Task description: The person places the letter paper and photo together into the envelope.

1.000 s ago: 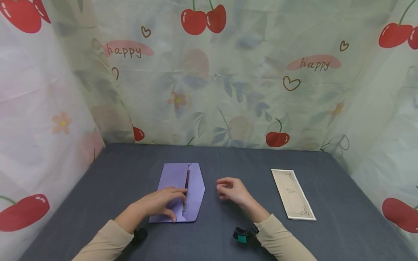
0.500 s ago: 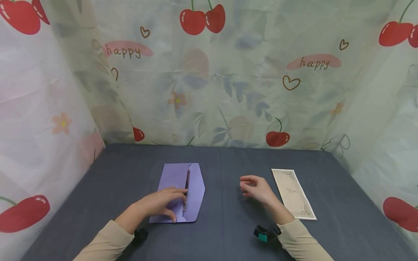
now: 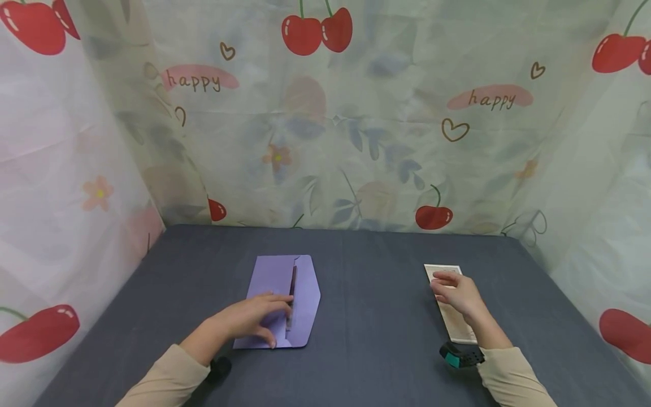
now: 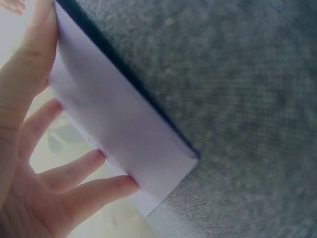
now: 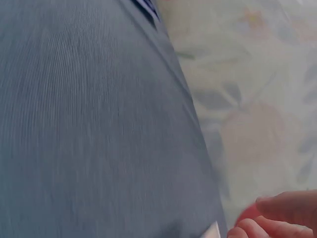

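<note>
A purple envelope (image 3: 305, 305) lies flat on the dark table, its pointed flap folded out to the right. A dark edge of something shows in its long slot. My left hand (image 3: 249, 319) rests on the envelope, thumb by the near edge and fingertips near the slot. In the left wrist view, the fingers (image 4: 81, 168) reach across to the envelope (image 4: 119, 134) and touch it. On the right lies a long beige card with a white border (image 3: 460, 333). Over it hovers my right hand (image 3: 460, 297), fingers loosely bent and holding nothing; it hides the card's middle.
Dark cloth covers the table (image 3: 356, 316). A curtain printed with cherries and flowers (image 3: 325, 141) closes in the back and both sides. Each wrist wears a black device; the right wristband (image 3: 458, 356) has a green patch.
My right hand has swept rightward from the middle of the table to above the beige card. The left hand and the envelope stay where they were.
</note>
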